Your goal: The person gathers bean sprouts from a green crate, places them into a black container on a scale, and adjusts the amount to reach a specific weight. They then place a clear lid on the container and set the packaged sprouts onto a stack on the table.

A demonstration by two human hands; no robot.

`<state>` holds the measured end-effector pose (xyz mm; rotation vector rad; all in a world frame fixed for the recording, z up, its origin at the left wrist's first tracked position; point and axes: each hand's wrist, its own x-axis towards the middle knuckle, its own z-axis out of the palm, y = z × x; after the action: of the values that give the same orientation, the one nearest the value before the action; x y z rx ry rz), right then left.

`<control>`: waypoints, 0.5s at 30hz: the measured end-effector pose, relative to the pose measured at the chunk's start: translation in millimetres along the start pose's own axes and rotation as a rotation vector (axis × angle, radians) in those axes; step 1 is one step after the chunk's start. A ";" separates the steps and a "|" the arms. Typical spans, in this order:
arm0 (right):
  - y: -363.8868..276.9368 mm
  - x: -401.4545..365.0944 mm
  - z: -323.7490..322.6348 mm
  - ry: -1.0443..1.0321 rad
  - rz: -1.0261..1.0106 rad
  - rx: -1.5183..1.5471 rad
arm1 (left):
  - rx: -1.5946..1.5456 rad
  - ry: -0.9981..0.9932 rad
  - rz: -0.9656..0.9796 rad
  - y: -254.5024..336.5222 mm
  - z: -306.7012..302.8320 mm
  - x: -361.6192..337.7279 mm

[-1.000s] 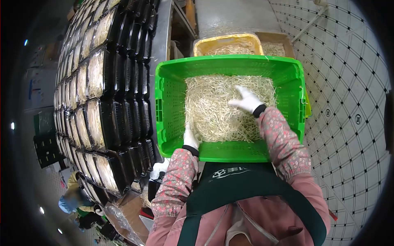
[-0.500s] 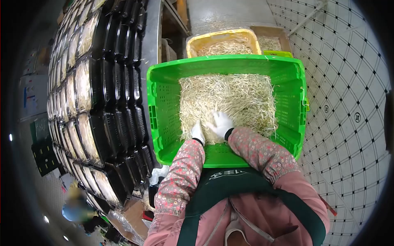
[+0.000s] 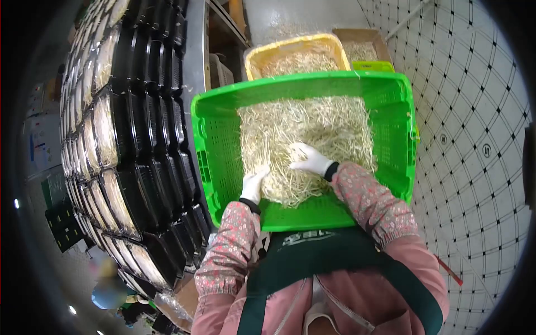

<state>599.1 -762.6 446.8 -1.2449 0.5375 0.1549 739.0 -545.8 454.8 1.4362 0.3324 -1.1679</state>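
A green perforated crate [image 3: 301,84] holds a thick bed of pale sprouts [image 3: 312,120]. Both hands wear white gloves. My left hand [image 3: 254,183] touches the sprouts at the bed's near left edge, its fingertips partly sunk among the strands. My right hand [image 3: 312,160] rests on the sprouts near the middle of the crate, thumb and fingers apart, with strands around the fingertips. A loose mass of sprouts lies between the two hands. Whether either hand grips any strands is hidden by the tangle.
Stacked black trays [image 3: 151,123] of sprouts rise on the left. Beyond the crate stand a yellow tub [image 3: 296,43] and a cardboard box [image 3: 357,34], both with sprouts. Patterned flooring [image 3: 469,111] lies right. A blurred person [image 3: 109,290] is at the lower left.
My hands have moved apart, the left one leftward and the right one slightly rightward. Sprouts between them now bulge toward the crate's near side. The view has shifted a little.
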 end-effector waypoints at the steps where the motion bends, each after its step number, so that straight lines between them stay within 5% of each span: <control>1: -14.8 -8.4 -12.7 0.018 0.045 -0.177 | 0.090 0.041 0.038 4.1 -4.7 12.8; 3: 8.6 -2.6 -46.6 0.172 -0.088 -0.527 | 0.280 0.149 0.056 -5.6 -26.9 14.2; 4: -43.6 -10.0 -57.5 0.116 0.130 -0.609 | 0.226 0.121 0.088 -18.5 -43.5 29.6; 6: -6.8 3.0 -72.5 0.372 0.200 -0.956 | 0.112 0.162 0.035 -12.8 -28.4 29.4; 9: 4.5 5.2 -38.1 0.412 0.319 -0.796 | 0.228 0.295 0.062 -31.1 -13.1 38.3; 11: 36.9 -6.5 15.2 0.436 0.034 -0.798 | 0.109 0.263 0.003 -40.9 -0.6 37.2; 13: 41.7 -6.2 63.3 0.187 0.015 -0.073 | -0.015 0.166 0.041 -44.4 18.6 29.9; 15: 48.7 -10.6 104.1 0.288 -0.026 -0.324 | -0.101 0.076 0.103 -39.6 18.8 9.3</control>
<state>602.1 -648.1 432.4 -1.6019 0.7659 0.0406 704.3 -555.5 428.1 1.3951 0.3608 -1.0020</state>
